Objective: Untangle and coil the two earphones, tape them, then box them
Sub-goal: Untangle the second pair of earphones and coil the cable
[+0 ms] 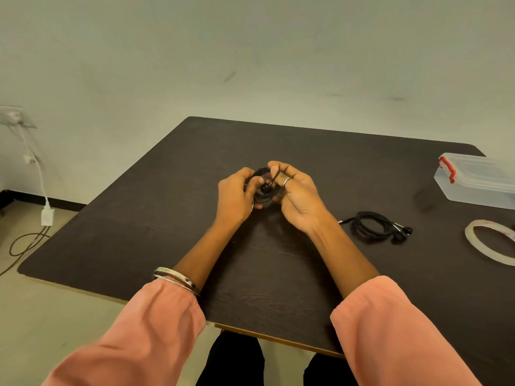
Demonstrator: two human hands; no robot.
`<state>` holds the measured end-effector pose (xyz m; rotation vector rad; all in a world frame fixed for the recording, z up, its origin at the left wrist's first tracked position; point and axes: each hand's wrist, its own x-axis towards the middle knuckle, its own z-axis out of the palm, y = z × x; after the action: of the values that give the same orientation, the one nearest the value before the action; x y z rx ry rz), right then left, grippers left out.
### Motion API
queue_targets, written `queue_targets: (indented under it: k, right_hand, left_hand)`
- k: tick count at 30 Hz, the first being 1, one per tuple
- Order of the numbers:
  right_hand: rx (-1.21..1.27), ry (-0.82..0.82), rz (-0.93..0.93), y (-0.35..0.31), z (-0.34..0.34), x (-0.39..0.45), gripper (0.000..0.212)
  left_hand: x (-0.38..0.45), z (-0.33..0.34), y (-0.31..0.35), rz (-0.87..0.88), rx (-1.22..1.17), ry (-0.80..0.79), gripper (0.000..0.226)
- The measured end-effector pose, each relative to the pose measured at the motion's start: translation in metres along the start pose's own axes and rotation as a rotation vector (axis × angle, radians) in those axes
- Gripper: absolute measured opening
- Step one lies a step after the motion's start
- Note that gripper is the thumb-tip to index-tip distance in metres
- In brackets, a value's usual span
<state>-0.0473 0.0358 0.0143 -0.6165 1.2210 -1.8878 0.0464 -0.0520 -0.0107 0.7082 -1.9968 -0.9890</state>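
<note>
dead center of the frame, both hands are bunched together over the dark table [139,232] working on one black earphone [264,188]. the left hand [237,196] has its fingers curled around the coiled loops, thumb pressed on the near side to keep them from springing open. the right hand [295,196] has its thumb and forefinger pinched on a loose strand of the same cord, pulled up a bit above the coil, with the other fingers loosely curled under it. looks to me like the coiling step for this one, probably tucking or winding the last bit of cable. the second earphone [379,227] is lying on the table to the right of the hands, well apart, already in a rough coil with its buds at the right end and the plug sticking out left. can't see any tape on it from here. the tape roll [485,246] sits at the right edge of the frame, and the clear plastic box [473,179] with red clasps is above it in the upper right, lid on as far as i can tell. next move, i'd guess, is finishing the wrap without letting the loops slip, then freeing one hand to reach right for the tape while the other keeps the coil squeezed.
</note>
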Motion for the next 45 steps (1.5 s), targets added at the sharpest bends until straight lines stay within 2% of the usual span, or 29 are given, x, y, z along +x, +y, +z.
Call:
queue_targets:
  k: [2, 7, 10, 13, 16, 19, 21, 23, 25, 28, 30, 31, 33, 34, 37, 40, 42, 45]
  right_hand:
    - [-0.034, -0.082, 0.011, 0.000, -0.001, -0.002, 0.012]
    - [-0.092, -0.185, 0.081, -0.005, -0.007, -0.002, 0.012]
    - [-0.182, -0.195, 0.047, -0.004, -0.015, 0.000, 0.014]
    - [-0.352, -0.178, -0.042, -0.002, -0.020, 0.002, 0.031]
    - [-0.397, -0.116, -0.085, -0.003, -0.024, 0.003, 0.047]
    - [-0.362, 0.027, -0.050, -0.006, -0.028, 0.006, 0.063]
    - [-0.288, 0.126, 0.011, -0.009, -0.026, 0.007, 0.062]
    - [-0.288, 0.232, 0.038, -0.008, -0.024, 0.007, 0.050]
    - [-0.504, 0.380, 0.005, -0.007, -0.025, 0.008, 0.034]
    - [-1.138, 0.479, -0.073, -0.011, -0.026, 0.005, 0.017]
    - [-1.412, 0.519, -0.132, -0.013, -0.028, 0.000, 0.027]
    - [-1.462, 0.533, -0.189, -0.013, -0.028, -0.001, 0.030]
    - [-1.315, 0.528, -0.308, -0.018, -0.030, -0.001, 0.018]
    - [-1.167, 0.462, -0.335, -0.018, -0.029, 0.000, 0.019]
    - [-0.734, 0.100, -0.229, -0.017, -0.022, 0.001, 0.020]
    - [-0.689, -0.208, -0.142, -0.008, -0.015, 0.000, 0.037]
    - [-0.700, -0.240, -0.163, -0.005, -0.015, 0.001, 0.035]
    - [-0.596, -0.036, -0.245, -0.009, -0.018, 0.004, 0.025]
  left_hand:
    - [0.003, -0.003, -0.004, 0.010, 0.014, 0.063, 0.012]
    - [0.005, -0.011, -0.005, 0.163, 0.167, 0.215, 0.013]
    - [0.007, -0.017, -0.007, 0.118, 0.118, 0.272, 0.012]
    - [0.006, -0.017, -0.005, 0.045, 0.021, 0.244, 0.011]
    - [0.007, -0.016, -0.004, -0.019, -0.088, 0.166, 0.014]
    - [0.009, -0.016, -0.004, -0.064, -0.198, 0.102, 0.017]
    - [0.008, -0.016, -0.002, -0.083, -0.256, 0.091, 0.017]
    - [0.006, -0.015, 0.001, -0.070, -0.255, 0.053, 0.018]
    - [0.005, -0.014, 0.001, -0.046, -0.240, 0.021, 0.018]
    - [0.006, -0.015, -0.001, -0.024, -0.247, 0.021, 0.017]
    - [0.008, -0.015, -0.005, -0.002, -0.238, 0.011, 0.015]
    - [0.008, -0.015, -0.007, 0.007, -0.226, -0.001, 0.015]
    - [0.008, -0.013, -0.008, 0.011, -0.217, -0.043, 0.015]
    - [0.008, -0.012, -0.007, 0.007, -0.221, -0.066, 0.016]
    - [0.006, -0.009, -0.002, -0.019, -0.237, -0.101, 0.019]
    - [0.003, -0.008, 0.002, -0.101, -0.322, -0.125, 0.026]
    - [0.002, -0.008, 0.003, -0.159, -0.323, -0.120, 0.028]
    - [0.005, -0.008, 0.002, -0.200, -0.292, -0.139, 0.023]
